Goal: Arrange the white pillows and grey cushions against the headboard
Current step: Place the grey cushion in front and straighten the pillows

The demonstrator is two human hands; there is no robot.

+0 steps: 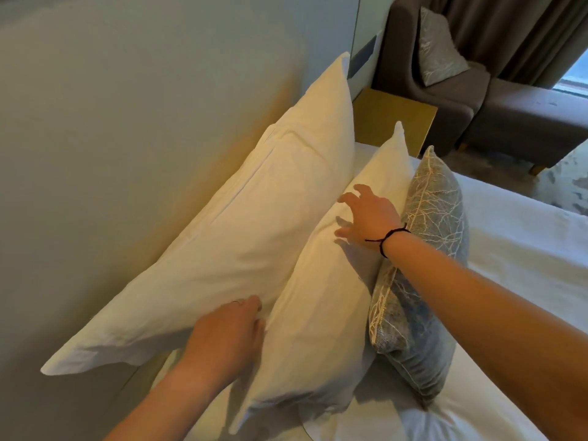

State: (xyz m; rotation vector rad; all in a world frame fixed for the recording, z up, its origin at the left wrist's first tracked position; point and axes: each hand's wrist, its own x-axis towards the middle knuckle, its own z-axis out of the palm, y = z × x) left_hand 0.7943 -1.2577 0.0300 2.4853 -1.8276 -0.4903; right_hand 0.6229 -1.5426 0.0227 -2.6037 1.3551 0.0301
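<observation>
A large white pillow [254,230] stands on edge against the pale headboard [127,122]. A second white pillow [324,307] leans in front of it. A grey cushion [426,249] with a pale branch pattern stands against that second pillow. My left hand [229,332] reaches between the two white pillows near their lower ends, fingers slipped into the gap. My right hand [366,214] hovers over the top edge of the second pillow with fingers spread, crossing above the cushion. A black cord is on that wrist.
The white bedsheet [515,249] stretches to the right. A wooden bedside table [394,119] stands past the pillows. Beyond it are a grey armchair [458,97] holding another patterned cushion [439,49], a footstool and brown curtains.
</observation>
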